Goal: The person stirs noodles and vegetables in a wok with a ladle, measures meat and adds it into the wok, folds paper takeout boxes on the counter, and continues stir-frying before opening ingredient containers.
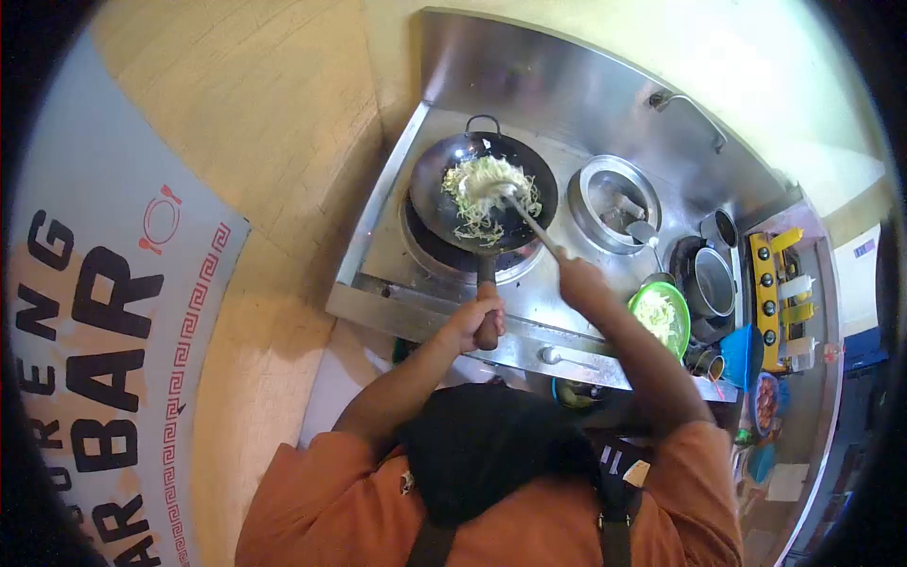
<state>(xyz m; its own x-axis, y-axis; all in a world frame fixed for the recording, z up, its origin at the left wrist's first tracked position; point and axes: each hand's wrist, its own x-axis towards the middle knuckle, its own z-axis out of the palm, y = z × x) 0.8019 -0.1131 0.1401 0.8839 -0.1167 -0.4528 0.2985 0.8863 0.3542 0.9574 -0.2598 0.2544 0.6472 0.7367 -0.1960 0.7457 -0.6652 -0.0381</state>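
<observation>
A dark wok point(433, 189) sits tilted over the left burner, with shredded pale vegetables point(487, 184) in it. My left hand point(477, 321) is wrapped round the wok's wooden handle point(487, 283). My right hand point(581, 283) grips the long shaft of a ladle point(539, 230), whose head lies among the vegetables and is partly covered by them. Near my right forearm, a green basket point(685, 326) holds more pale shreds.
Right of the wok is a round metal burner ring point(581, 203) with another ladle point(642, 232) over it. Further right stand a metal pot point(713, 282), a blue container point(742, 354) and a yellow rack point(767, 302) with bottles. A steel splashback point(557, 76) rises behind; a printed banner point(123, 283) hangs at left.
</observation>
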